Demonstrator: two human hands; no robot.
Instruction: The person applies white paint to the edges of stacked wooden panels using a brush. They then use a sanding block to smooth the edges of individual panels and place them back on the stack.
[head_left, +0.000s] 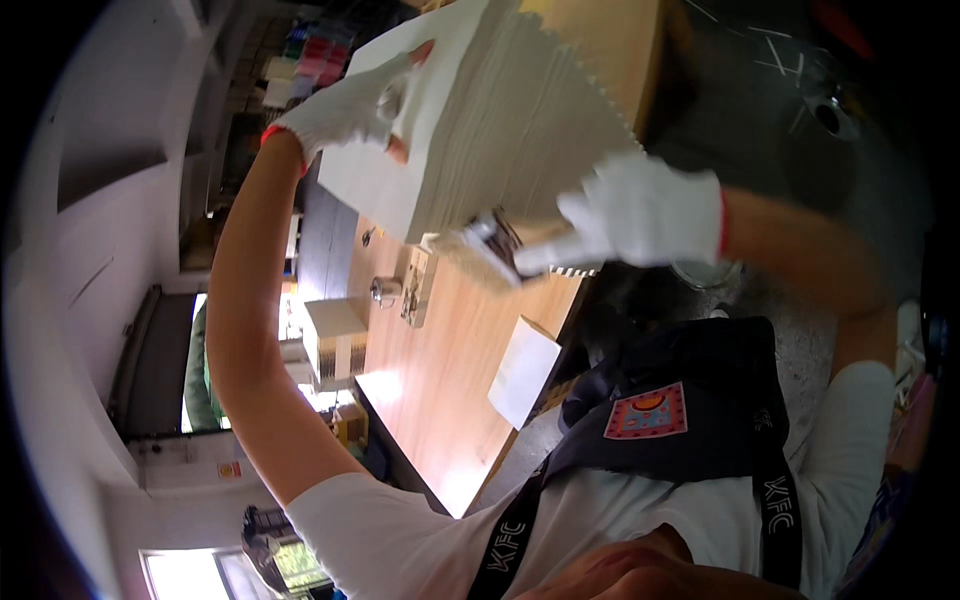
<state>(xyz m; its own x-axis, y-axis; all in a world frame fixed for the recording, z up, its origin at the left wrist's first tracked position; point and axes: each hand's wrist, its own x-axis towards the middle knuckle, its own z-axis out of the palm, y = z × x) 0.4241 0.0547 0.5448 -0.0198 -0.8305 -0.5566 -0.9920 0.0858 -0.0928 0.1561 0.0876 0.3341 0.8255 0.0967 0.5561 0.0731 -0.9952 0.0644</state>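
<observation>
Paper stack: The tall stack of pale sheets (pixel 530 120) is standing over the near-upper part of the wooden tabletop (pixel 440 380), its layered side facing the right hand (pixel 640 212).
Left hand: The gloved left hand (pixel 350 108) is spreading wide, bare fingertips resting on the stack's smooth face.
Right hand: This one, also gloved, is closing narrowly around a flat brush (pixel 495 240).
Brush position: Its bristles are sitting by the stack's lower corner; blur is hiding whether they are touching.
Tabletop items: A metal cup (pixel 385 291) is standing beside a small box (pixel 416 288); a white block (pixel 525 372) is lying at the edge.
Risk, sheets: Uneven pressure from the spread hand could be shifting layers out of line.
Risk, brush: A loose fingertip grip could be letting the brush twist, catching or creasing sheet edges.
Risk, block: A knock could be tipping the edge-lying block off.
</observation>
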